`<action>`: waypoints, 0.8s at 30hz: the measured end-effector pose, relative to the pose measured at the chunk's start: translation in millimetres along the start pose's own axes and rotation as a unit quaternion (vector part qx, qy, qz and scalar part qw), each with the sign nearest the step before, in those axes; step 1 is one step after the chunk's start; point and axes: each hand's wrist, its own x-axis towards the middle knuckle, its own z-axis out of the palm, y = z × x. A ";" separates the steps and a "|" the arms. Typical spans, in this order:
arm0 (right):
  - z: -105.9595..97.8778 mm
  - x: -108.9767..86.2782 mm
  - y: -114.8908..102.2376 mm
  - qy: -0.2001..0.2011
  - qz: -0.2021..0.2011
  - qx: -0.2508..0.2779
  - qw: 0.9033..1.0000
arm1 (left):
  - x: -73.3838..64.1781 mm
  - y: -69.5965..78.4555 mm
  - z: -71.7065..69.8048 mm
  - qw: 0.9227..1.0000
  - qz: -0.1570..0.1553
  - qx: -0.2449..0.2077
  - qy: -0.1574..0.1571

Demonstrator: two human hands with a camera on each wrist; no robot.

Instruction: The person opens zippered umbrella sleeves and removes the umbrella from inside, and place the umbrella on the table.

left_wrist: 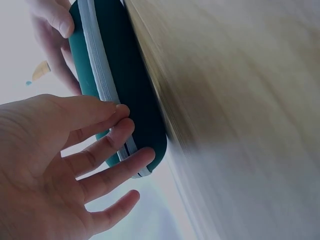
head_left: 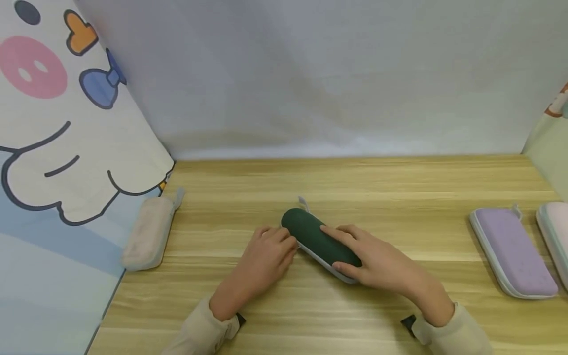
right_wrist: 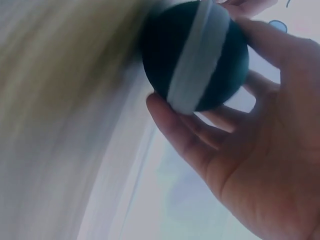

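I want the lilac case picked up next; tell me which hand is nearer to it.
Right. The right hand grips the green case at mid-table, on the side towards the lilac case, though well apart from it. The left hand touches the green case's other side, farther away.

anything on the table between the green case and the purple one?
Nothing: in the head view the stretch of wooden table between the green case and the purple case is bare, apart from the right hand gripping the green case.
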 end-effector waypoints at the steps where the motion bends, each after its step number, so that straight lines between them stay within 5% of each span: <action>1: -1.4 -0.4 0.0 -0.007 -0.002 0.005 1.000 | 0.1 -0.3 0.2 1.000 0.000 0.001 0.002; 13: -3.4 -5.1 -2.1 -0.065 -0.007 0.077 0.995 | 0.0 -4.3 2.7 1.000 -0.015 0.013 0.000; 24: -0.2 -2.9 -7.1 -0.055 -0.019 0.076 0.995 | 0.9 -5.3 0.7 1.000 -0.011 0.012 -0.006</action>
